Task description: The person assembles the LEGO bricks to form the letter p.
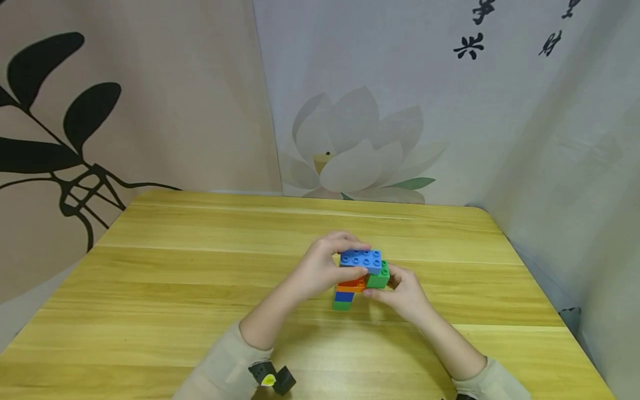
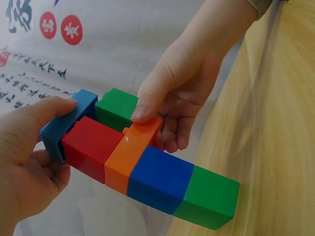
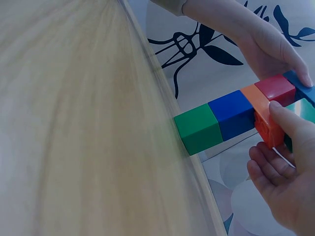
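A small tower of toy building bricks stands on the table: a green brick (image 2: 209,196) at the bottom, a dark blue brick (image 2: 160,179) over it, then a flat orange brick (image 2: 129,152). A red brick (image 2: 93,145) and an upper green brick (image 2: 117,109) sit side by side above the orange one. My left hand (image 1: 325,265) pinches the light blue brick (image 1: 361,260) on top between thumb and fingers. From the right side, my right hand (image 1: 404,294) grips the tower, its thumb at the meeting of orange and upper green, its other fingers partly hidden behind.
The wooden table (image 1: 200,250) runs back to a printed curtain (image 1: 375,66) with a lotus and dark writing. A small black device (image 1: 272,378) is at the left sleeve (image 1: 225,361).
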The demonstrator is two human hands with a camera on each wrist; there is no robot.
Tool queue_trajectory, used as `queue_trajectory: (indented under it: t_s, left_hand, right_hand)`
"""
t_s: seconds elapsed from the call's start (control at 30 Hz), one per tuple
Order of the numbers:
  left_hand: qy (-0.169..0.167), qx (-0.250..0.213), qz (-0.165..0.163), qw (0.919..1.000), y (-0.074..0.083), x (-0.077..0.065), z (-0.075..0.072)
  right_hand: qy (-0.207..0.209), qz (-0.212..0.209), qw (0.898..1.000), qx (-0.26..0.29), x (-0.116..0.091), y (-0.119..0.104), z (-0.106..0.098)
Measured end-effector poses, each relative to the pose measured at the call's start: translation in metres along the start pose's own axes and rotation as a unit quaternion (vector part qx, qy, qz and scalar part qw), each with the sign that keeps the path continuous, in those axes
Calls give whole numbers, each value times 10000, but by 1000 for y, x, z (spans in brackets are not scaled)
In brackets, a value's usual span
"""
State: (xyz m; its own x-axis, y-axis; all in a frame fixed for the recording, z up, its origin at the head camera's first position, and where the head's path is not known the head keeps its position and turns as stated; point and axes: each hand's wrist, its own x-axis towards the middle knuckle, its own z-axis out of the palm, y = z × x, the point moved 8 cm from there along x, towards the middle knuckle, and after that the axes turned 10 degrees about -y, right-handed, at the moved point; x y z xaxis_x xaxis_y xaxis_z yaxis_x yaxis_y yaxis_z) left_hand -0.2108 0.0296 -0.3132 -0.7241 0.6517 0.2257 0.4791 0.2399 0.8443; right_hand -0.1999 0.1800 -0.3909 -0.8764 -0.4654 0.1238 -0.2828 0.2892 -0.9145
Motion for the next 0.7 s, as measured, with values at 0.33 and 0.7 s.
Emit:
queue_trajectory:
  t_s: [0.33, 0.7]
  left_hand:
    - [-55, -2, 47, 10000, 2, 0, 3]
    - [-38, 46, 160, 9999, 1, 2, 7]
  right_hand:
    - [-18, -23, 10000, 31, -1, 0, -1]
    - [-16, -104, 9999, 31, -1, 1, -1]
